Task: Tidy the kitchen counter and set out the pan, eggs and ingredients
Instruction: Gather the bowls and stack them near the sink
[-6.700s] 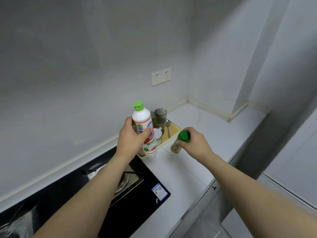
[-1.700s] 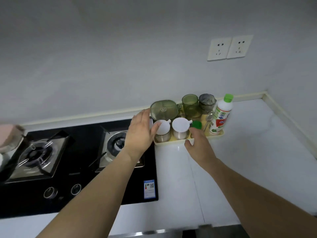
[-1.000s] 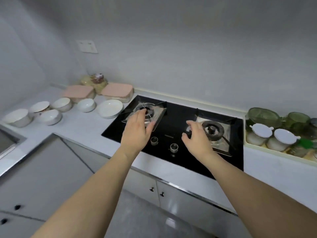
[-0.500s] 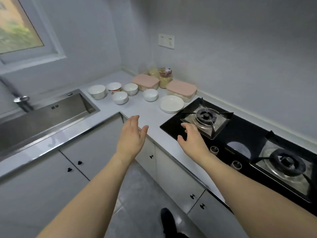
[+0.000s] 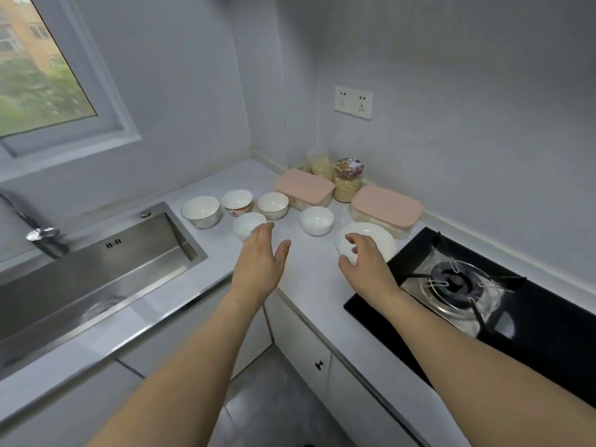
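Several white bowls stand on the grey counter (image 5: pixel 309 272) in the corner: a small bowl (image 5: pixel 246 224) just beyond my left hand (image 5: pixel 262 264), another bowl (image 5: pixel 316 220) in the middle, and a wide shallow bowl (image 5: pixel 375 241) partly behind my right hand (image 5: pixel 364 262). Both hands hover empty above the counter, fingers loosely spread. Two pink-lidded boxes (image 5: pixel 304 188) (image 5: pixel 385 209) and a jar of dry food (image 5: pixel 347 180) stand against the wall. No pan or eggs are in view.
A steel sink (image 5: pixel 96 269) with a tap (image 5: pixel 42 235) lies to the left under a window. A black gas hob (image 5: pixel 483 295) with a burner sits at the right. Three more bowls (image 5: pixel 201 211) stand behind the sink's corner. Cabinet doors run below.
My view has swung left from the hob toward the corner. Both hands have moved forward over the counter, close to the bowls, still holding nothing.
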Tool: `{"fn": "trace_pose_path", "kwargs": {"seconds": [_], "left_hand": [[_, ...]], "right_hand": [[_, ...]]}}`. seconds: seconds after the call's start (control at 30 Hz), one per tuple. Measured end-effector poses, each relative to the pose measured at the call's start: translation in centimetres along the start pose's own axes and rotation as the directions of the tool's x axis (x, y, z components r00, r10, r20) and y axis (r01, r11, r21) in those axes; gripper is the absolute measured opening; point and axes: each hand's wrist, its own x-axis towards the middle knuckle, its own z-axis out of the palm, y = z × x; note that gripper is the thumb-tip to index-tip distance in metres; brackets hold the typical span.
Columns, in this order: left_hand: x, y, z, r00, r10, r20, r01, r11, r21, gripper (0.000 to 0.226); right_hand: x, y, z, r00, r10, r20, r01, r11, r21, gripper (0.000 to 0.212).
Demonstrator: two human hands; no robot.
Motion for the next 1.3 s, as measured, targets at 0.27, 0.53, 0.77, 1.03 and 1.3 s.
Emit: {"fn": "trace_pose_path", "kwargs": {"seconds": [0.27,0.53,0.77,1.03,1.3], "left_hand": [[8.2,-5.2,-0.1,0.999,-0.014,-0.035,0.013,0.999,-0.038,0.048],[11.6,-9.9,0.9,0.985,-0.173,-0.003,0.171,0.977,-0.125,0.053],[17.2,-16.2,-0.2,0.954,-0.300,0.006,0.294,0.928,-0.230,0.048],[23.4,-26.8,-0.4,0.693,-0.715,0.088,0.671,0.596,-0.440,0.053],[27.4,-33.6,2.4,0.450,-0.846,0.286,0.820,0.265,-0.507,0.057]], "right_hand": [[7.9,-1.1,4.3,0.998,0.043,0.038,-0.044,0.998,0.048,0.047],[12.4,-2.3,8.7,0.984,0.137,0.115,-0.142,0.989,0.042,0.046],[18.4,-5.6,15.1,0.959,0.172,0.224,-0.190,0.980,0.061,0.045],[26.6,-10.4,22.8,0.942,0.186,0.279,-0.199,0.980,0.017,0.043],[32.2,-12.4,28.7,0.933,0.197,0.302,-0.203,0.979,-0.013,0.043]]}}
